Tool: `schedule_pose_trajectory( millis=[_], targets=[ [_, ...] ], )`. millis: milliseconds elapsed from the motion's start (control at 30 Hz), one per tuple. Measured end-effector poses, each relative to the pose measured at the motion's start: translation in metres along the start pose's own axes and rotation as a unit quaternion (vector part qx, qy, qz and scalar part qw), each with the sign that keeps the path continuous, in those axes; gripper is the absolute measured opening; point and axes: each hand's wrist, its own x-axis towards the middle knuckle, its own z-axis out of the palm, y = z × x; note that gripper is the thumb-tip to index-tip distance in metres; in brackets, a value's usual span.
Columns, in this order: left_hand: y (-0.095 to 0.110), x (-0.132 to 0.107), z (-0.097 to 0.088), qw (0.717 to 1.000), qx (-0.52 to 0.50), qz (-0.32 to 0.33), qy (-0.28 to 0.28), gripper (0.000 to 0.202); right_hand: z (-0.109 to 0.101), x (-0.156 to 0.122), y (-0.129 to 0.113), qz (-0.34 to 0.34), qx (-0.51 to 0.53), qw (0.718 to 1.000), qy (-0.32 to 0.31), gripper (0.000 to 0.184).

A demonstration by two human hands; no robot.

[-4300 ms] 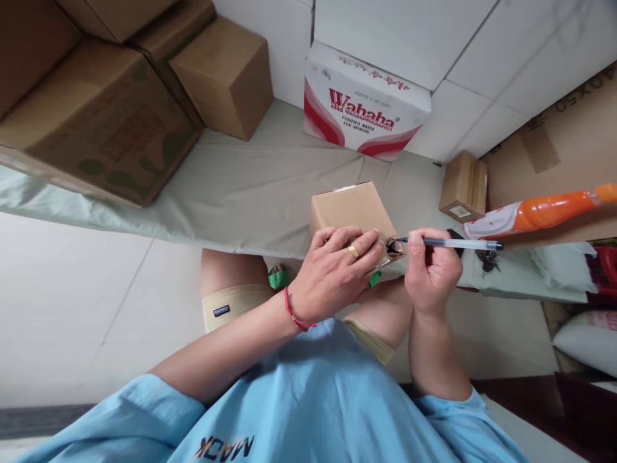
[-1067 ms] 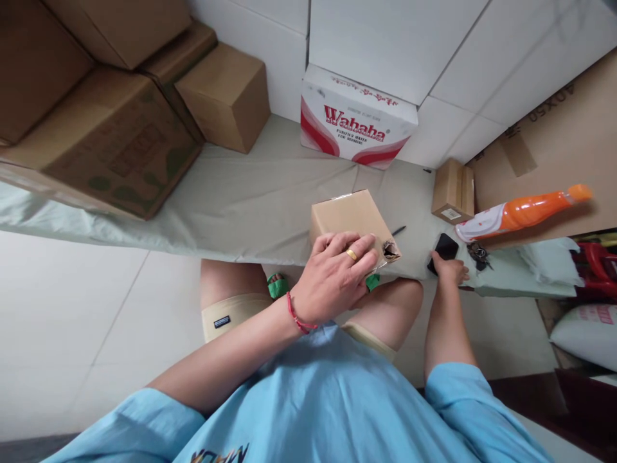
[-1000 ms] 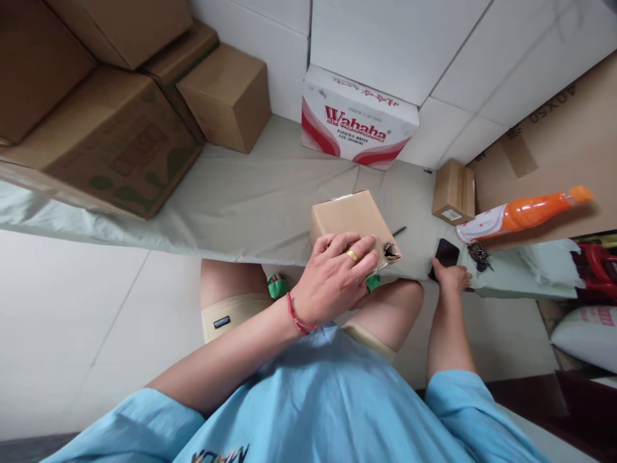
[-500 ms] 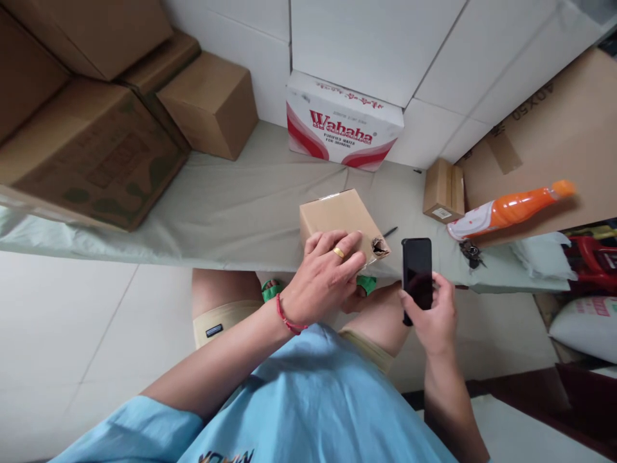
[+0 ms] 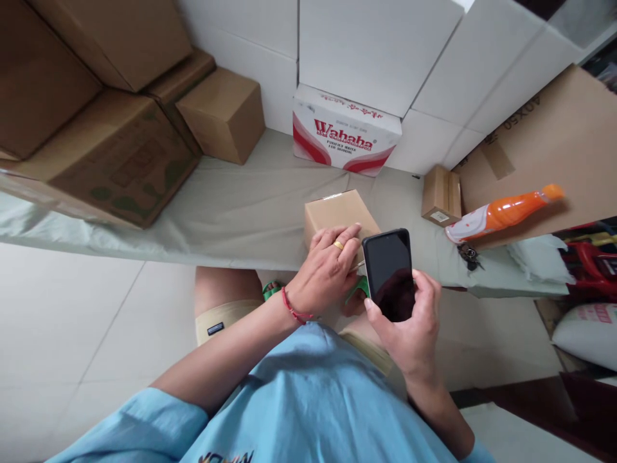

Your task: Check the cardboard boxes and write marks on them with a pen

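Note:
A small brown cardboard box (image 5: 340, 209) lies near the front edge of the cloth-covered table. My left hand (image 5: 332, 267), with a gold ring and a red bracelet, presses bent fingers over its top and near side, gripping it. A black smartphone (image 5: 388, 270) is in my right hand (image 5: 414, 315), thumb on one side and fingers on the other. The phone's dark screen faces up, and it covers the box's right corner. Part of a thin, light item shows between my left fingers and the phone; I cannot tell what it is.
Larger cartons (image 5: 120, 154) stack up at the left. A Wahaha water carton (image 5: 344, 132) stands against the white wall. At the right are a tiny box (image 5: 441, 193), an orange-capped bottle (image 5: 506, 212) lying tilted, keys (image 5: 468, 255) and a clear plastic bag (image 5: 540, 257).
My right hand has brought the phone left, close to my left hand, and it now hides the box's torn corner. My left hand stays on the box.

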Motion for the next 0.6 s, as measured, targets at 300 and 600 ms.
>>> schedule_pose_trajectory(
  millis=[300,600],
  targets=[
    [-0.001,0.0,-0.003,1.0,0.007,0.015,-0.001,0.032,-0.003,0.002,0.002,0.019,0.014,1.0,0.011,0.078],
    [-0.004,0.001,-0.007,0.999,0.013,0.033,-0.013,0.023,0.019,0.066,0.143,0.289,-0.142,0.947,0.021,0.086]
  ],
)
